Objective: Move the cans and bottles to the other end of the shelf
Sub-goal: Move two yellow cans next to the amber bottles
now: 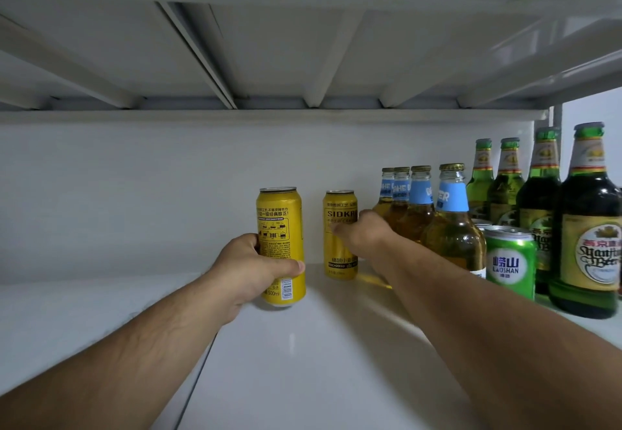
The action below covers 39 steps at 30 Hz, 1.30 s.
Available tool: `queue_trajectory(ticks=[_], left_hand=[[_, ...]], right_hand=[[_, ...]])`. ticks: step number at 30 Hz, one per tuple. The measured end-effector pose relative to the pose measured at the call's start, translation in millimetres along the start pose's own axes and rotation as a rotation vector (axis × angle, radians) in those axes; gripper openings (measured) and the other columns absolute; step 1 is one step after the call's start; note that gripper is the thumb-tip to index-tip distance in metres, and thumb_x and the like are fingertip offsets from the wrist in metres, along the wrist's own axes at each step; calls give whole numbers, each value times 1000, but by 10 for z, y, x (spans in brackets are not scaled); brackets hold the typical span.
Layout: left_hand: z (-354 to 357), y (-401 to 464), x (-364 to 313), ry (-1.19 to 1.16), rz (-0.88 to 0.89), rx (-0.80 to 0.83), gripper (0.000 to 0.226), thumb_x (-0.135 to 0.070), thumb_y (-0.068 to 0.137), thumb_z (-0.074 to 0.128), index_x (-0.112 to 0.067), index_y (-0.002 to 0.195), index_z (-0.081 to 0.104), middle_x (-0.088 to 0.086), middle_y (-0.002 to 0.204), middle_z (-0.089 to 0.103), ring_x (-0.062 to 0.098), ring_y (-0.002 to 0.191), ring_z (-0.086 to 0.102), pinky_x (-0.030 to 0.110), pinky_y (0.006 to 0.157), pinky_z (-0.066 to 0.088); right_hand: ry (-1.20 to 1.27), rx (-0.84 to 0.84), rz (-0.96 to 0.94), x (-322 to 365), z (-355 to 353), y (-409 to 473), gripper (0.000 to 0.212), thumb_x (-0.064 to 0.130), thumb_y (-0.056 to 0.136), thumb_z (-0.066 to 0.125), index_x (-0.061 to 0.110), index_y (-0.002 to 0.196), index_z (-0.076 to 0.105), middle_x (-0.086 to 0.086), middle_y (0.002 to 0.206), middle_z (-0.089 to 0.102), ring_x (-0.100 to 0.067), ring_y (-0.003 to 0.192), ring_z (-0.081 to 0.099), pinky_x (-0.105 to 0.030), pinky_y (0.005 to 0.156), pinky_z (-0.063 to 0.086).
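near yellow can (281, 244): "500ml" | far yellow can (340, 234): "SIDKR…" | green can (510, 261): "LAOSHAN" | dark bottle (589, 227): "Yanjing Beer"

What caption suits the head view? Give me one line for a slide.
Left hand grips a yellow can while the right hand reaches a second yellow can beside the bottles.
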State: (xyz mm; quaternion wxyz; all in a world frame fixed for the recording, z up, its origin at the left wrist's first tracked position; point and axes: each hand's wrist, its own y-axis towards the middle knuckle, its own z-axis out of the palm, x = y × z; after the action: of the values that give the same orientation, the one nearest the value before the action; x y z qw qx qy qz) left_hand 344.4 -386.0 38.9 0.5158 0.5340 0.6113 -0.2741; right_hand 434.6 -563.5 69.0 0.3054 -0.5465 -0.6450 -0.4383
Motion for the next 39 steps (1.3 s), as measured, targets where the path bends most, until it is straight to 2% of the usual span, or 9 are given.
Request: queue_trajectory(ticks=[4,9,14,18,22,25,29,34,39], left_hand=[[10,-37,-47,-14,-10,2,48,-17,68,95,-21,109,71,2,103,79,24,95,77,49,99,58],[126,-34,-236,8,12,13,42,-16,69,95,-21,102,69,2,102,77,21,93,75,42,94,59],[412,47,-416,22,38,26,48,-12,68,95,-19,108,68,3,107,77,21,95,75,40,90,60],[652,128,-438,53,17,33,55,-15,67,96,-19,113,68,4,111,76,24,100,74,46,96,59],[824,172,-399,87,-8,35,55,-19,63,98,-21,108,66,4,110,75,25,101,73,47,97,59],[913,191,-369,85,-11,31,50,-17,65,96,-20,105,66,4,108,75,26,100,73,47,96,59],[985,188,-346,83,-21,53,49,-17,67,95,-21,106,67,4,108,76,25,100,73,47,96,59],[1019,208,-315,73,-29,49,43,-18,70,94,-24,99,63,3,106,74,25,101,72,46,97,59],[1025,204,-289,117,-17,32,56,-25,72,94,-22,114,57,3,115,70,25,108,69,45,100,57]], right_hand=[[-153,49,-24,-68,2,-230,40,31,96,65,15,131,53,-9,126,63,-30,114,61,-42,99,51],[-267,119,-104,-122,-119,-500,32,24,95,63,20,126,57,-7,119,64,-26,106,62,-36,91,54],[-193,245,-200,-202,-334,-785,21,12,99,59,31,90,63,11,85,65,-3,78,58,-5,62,48],[-220,246,-184,-342,-418,-868,33,16,99,60,29,72,46,11,69,47,-3,61,44,-9,44,32],[-289,284,-204,-384,-438,-912,6,19,98,58,23,94,57,8,79,54,-5,65,48,-14,53,35],[-321,290,-227,-385,-434,-918,25,19,97,56,20,121,60,1,98,66,-13,79,60,-20,65,45],[-327,244,-189,-376,-491,-903,25,18,98,57,19,123,58,-2,113,66,-20,98,63,-23,68,44],[-363,262,-168,-397,-484,-900,30,15,98,57,20,127,55,-1,115,63,-19,99,62,-22,68,45],[-366,254,-169,-411,-459,-895,34,13,96,57,22,128,55,0,114,65,-20,101,64,-26,77,49]])
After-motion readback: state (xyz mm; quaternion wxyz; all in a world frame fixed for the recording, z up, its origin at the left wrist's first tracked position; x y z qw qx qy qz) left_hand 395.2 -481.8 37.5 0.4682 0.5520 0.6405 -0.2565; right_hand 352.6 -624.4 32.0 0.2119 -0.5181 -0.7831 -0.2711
